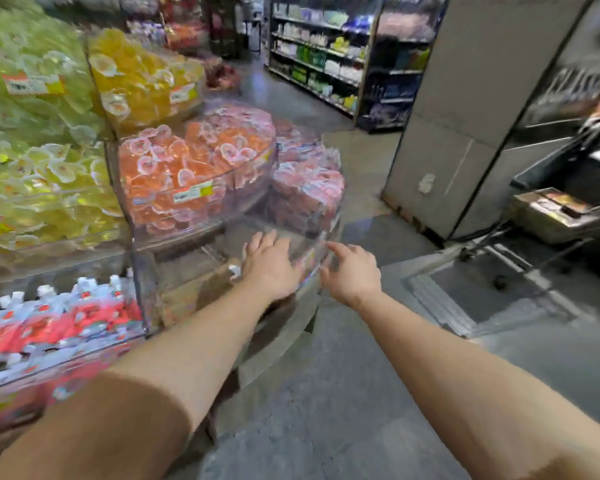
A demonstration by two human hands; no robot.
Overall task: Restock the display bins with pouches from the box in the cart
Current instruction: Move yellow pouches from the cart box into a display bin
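- Left hand (271, 263) reaches into the low clear bin (291, 237), fingers straight and together, palm down, holding nothing; whether it touches the bin floor is unclear through the blur.
- Right hand (352, 273) is at the bin's front right rim, fingers loosely spread, index finger extended toward the rim, nothing held; contact with the rim can't be told.
- That bin looks see-through with little in it; one small white cap (234, 270) shows just left of the left hand.
- Bin above it holds orange pouches (187, 168), packed full, price tag (191, 194) on the front wall.
- Pink pouches (307, 188) fill the bin to the right of the orange ones, just behind and above the hands.
- Yellow pouches (142, 81) sit in the upper bin, green pouches (32, 133) fill the stacked bins at far left.
- Red pouches (59, 323) with white spouts lie in the lower left bin, beside the left forearm.
- Cart (551, 209) stands at right, well apart from the hands, past a grey pillar (465, 116).
- Box (551, 211) sits in the cart, top open; contents too blurred to read.
- Store shelves (329, 60) with goods run along the aisle at the back.
- Floor (343, 393) is grey concrete, with a metal hatch frame (465, 299) set in it right of the hands.
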